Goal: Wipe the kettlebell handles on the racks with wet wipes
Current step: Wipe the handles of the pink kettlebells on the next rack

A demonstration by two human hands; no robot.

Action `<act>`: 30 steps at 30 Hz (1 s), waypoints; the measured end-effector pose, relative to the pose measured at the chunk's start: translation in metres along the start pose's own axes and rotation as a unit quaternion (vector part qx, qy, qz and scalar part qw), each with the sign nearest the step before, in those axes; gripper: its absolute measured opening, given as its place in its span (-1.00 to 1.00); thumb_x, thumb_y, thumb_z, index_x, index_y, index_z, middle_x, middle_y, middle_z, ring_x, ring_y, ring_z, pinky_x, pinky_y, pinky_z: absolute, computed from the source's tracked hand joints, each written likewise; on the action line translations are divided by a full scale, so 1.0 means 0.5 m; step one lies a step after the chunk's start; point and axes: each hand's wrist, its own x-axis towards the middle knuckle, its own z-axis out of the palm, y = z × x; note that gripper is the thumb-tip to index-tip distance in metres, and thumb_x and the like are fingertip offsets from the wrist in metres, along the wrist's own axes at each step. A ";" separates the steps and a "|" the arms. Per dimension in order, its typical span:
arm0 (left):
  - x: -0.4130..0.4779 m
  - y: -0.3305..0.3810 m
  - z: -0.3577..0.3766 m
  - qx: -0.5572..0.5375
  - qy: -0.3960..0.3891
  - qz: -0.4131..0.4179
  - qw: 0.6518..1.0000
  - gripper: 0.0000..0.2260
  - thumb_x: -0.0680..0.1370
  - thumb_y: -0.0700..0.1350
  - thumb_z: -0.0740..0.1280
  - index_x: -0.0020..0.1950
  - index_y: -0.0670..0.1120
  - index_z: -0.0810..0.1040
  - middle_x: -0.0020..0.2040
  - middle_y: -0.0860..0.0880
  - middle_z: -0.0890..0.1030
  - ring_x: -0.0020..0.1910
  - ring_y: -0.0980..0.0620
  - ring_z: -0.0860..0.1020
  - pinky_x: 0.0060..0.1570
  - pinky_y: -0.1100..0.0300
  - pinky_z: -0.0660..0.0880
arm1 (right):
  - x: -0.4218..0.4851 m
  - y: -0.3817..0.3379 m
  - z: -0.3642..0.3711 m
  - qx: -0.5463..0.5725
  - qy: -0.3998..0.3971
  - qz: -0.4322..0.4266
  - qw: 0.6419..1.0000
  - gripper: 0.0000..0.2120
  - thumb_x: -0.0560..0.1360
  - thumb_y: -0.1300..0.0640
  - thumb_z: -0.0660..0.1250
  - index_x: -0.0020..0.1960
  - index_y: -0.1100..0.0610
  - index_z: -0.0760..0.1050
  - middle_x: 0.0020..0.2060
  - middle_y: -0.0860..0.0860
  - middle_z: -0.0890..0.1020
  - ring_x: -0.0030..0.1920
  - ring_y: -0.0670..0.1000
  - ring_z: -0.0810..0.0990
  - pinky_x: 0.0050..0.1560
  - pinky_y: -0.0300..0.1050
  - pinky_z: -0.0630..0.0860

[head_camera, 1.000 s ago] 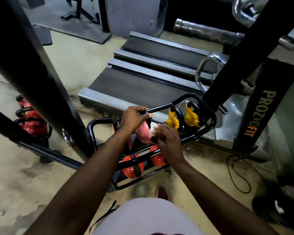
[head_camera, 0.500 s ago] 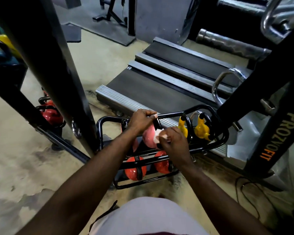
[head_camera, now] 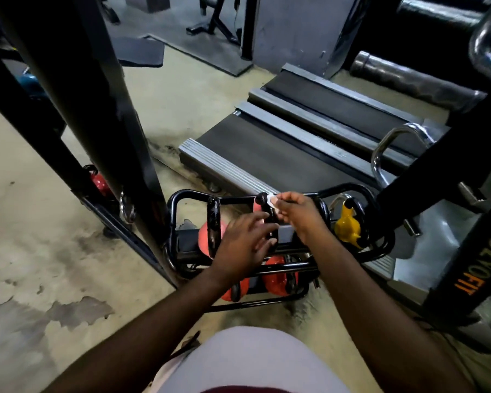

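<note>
A low black tube rack (head_camera: pixel 179 198) on the floor holds pink, red and yellow kettlebells with black handles. My right hand (head_camera: pixel 298 214) pinches a white wet wipe (head_camera: pixel 273 200) against the top of the black handle (head_camera: pixel 268 217) of a pink kettlebell in the upper row. My left hand (head_camera: pixel 244 245) lies just below, its fingers reaching onto the lower part of that same handle. Another pink kettlebell (head_camera: pixel 207 236) stands to the left, a yellow kettlebell (head_camera: pixel 349 225) to the right. Red kettlebells (head_camera: pixel 278 276) sit in the lower row.
A black slanted machine post (head_camera: pixel 102 109) stands left of the rack, a black frame with orange lettering (head_camera: pixel 471 268) on the right. A treadmill deck (head_camera: pixel 281 154) lies behind the rack. Another red kettlebell (head_camera: pixel 99 182) sits behind the post. Stained concrete floor spreads to the left.
My left hand let go of the handle's top and dropped to its lower part. My right hand rose with the wipe to the handle's top. The view shifted right and closer.
</note>
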 end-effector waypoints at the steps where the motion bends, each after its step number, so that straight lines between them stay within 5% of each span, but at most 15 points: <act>1: -0.007 -0.002 0.003 0.023 -0.019 0.021 0.999 -0.68 0.54 0.06 0.34 0.28 0.03 0.58 0.34 -0.03 0.49 0.31 0.00 0.43 0.29 0.07 0.36 | 0.017 -0.012 0.008 -0.017 0.002 -0.004 1.000 -0.94 0.50 0.24 0.43 -0.09 0.13 0.56 -0.30 -0.06 0.61 -0.29 -0.11 0.55 -0.25 -0.25 0.51; 7: -0.018 -0.021 0.016 0.069 -0.027 0.074 0.995 -0.64 0.52 0.04 0.41 0.29 -0.01 0.58 0.39 -0.08 0.46 0.36 -0.06 0.43 0.28 -0.02 0.41 | -0.016 -0.010 -0.022 -0.284 -0.040 -0.160 0.945 -0.94 0.46 0.27 0.46 -0.13 0.13 0.64 -0.27 -0.11 0.66 -0.29 -0.26 0.59 -0.20 -0.39 0.49; 14: -0.011 -0.016 0.018 0.107 -0.022 0.092 0.990 -0.70 0.56 0.04 0.35 0.26 0.00 0.60 0.38 -0.06 0.49 0.36 -0.06 0.42 0.28 0.05 0.34 | 0.098 -0.062 0.018 -0.347 -0.068 -0.118 0.928 -0.95 0.48 0.14 0.46 -0.10 0.11 0.68 -0.27 0.00 0.66 -0.28 -0.08 0.55 -0.12 -0.08 0.52; 18: -0.009 -0.018 0.015 0.107 -0.027 0.093 0.989 -0.73 0.56 0.04 0.36 0.23 0.02 0.61 0.36 -0.02 0.51 0.37 -0.05 0.43 0.27 0.02 0.39 | 0.072 -0.095 0.024 -0.532 -0.115 -0.208 0.812 -0.91 0.47 0.16 0.42 -0.09 0.05 0.71 -0.17 -0.09 0.67 -0.18 -0.11 0.59 -0.24 -0.31 0.37; 23: -0.007 -0.014 0.019 0.099 -0.026 0.087 0.991 -0.72 0.56 0.03 0.37 0.25 0.01 0.61 0.35 -0.02 0.52 0.35 -0.05 0.45 0.20 -0.01 0.43 | 0.084 -0.128 0.069 -0.659 -0.184 -0.218 0.696 -0.88 0.44 0.16 0.39 -0.10 0.03 0.71 -0.10 -0.04 0.71 -0.05 -0.01 0.65 -0.12 -0.26 0.39; 25: -0.007 -0.013 0.018 0.104 -0.030 0.086 0.990 -0.72 0.56 0.04 0.35 0.25 0.02 0.60 0.35 0.00 0.52 0.36 -0.03 0.44 0.23 0.00 0.42 | 0.111 -0.133 0.083 -0.653 -0.187 -0.175 0.713 -0.89 0.45 0.12 0.41 -0.08 0.03 0.71 -0.11 -0.04 0.71 -0.07 -0.03 0.64 -0.13 -0.26 0.38; 30: -0.007 -0.015 0.013 0.091 -0.026 0.079 0.992 -0.73 0.55 0.04 0.36 0.22 0.01 0.62 0.35 -0.03 0.53 0.36 -0.06 0.44 0.23 0.00 0.45 | 0.117 -0.084 0.051 -0.472 -0.110 -0.077 0.872 -0.87 0.53 0.06 0.38 -0.15 0.04 0.66 -0.23 -0.03 0.66 -0.19 -0.07 0.58 -0.19 -0.20 0.44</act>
